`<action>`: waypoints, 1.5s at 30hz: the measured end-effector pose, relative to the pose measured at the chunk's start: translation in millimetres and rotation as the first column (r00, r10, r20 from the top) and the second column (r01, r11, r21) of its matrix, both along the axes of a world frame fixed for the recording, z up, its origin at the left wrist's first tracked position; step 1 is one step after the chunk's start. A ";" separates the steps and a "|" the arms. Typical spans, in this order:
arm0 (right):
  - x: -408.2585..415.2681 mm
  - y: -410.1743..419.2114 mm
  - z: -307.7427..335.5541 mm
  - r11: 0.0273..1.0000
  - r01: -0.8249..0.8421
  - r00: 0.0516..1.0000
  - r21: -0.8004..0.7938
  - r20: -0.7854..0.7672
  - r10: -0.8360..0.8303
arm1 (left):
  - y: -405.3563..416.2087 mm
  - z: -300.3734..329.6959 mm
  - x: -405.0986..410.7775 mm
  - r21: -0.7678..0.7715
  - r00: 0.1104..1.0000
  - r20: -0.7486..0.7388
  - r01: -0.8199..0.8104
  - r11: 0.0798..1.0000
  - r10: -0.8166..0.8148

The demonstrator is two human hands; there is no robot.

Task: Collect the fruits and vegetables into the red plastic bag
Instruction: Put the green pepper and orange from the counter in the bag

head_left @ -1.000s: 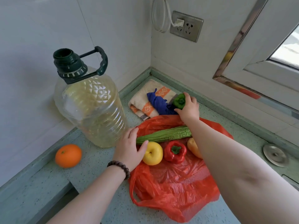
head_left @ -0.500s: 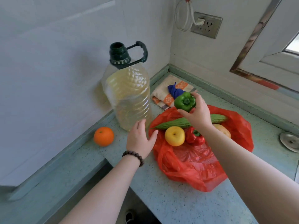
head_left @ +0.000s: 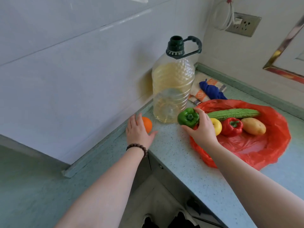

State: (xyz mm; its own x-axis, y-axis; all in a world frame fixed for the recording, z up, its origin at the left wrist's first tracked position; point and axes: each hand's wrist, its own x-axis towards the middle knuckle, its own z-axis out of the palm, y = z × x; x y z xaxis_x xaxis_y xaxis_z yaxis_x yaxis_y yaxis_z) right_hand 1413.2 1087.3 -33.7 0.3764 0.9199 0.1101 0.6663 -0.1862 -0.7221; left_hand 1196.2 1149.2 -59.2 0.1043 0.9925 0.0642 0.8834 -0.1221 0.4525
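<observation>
1. Right hand [head_left: 203,130] grips the glossy green bell pepper [head_left: 188,118], fingers curled round it, at the crumpled red plastic bag's [head_left: 269,150] edge.
2. Left hand [head_left: 139,132], fingers spread, reaches over the round orange [head_left: 147,124] on the counter [head_left: 181,162].
3. Next, likely: drop pepper in, grasp orange.

Head view, angled down, near the countertop [head_left: 177,155]

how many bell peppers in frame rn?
2. The green bell pepper is held in the right hand at the red plastic bag's left edge; the red bell pepper lies on the bag between the yellow apple and the potato.
</observation>
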 end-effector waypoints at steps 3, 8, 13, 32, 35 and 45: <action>-22.1 -3.5 -3.2 1.000 0.009 1.000 -0.019 -0.013 -0.009 | 16.0 -7.2 -14.2 -0.104 0.998 0.027 0.061 0.993 -0.059; -42.3 -12.4 -10.9 0.997 0.054 0.998 -0.056 -0.020 -0.055 | 37.3 -25.5 -24.5 -0.263 0.986 0.042 0.169 0.950 -0.164; -45.0 -24.8 -18.4 0.990 0.110 0.994 -0.087 0.001 -0.110 | 44.4 -33.4 -24.0 -0.265 0.974 0.069 0.225 0.938 -0.214; 14.4 -95.5 2.1 0.911 0.411 0.911 0.007 -0.008 -0.411 | -23.9 17.2 93.3 -0.062 0.796 0.279 0.574 0.817 -0.538; 38.6 -111.0 4.8 0.886 0.462 0.887 0.036 -0.020 -0.462 | -35.4 22.6 123.7 -0.044 0.763 0.287 0.614 0.788 -0.579; 141.3 -144.8 -9.7 0.881 0.473 0.878 0.016 -0.098 -0.469 | -83.5 18.7 225.3 -0.040 0.773 0.212 0.618 0.785 -0.598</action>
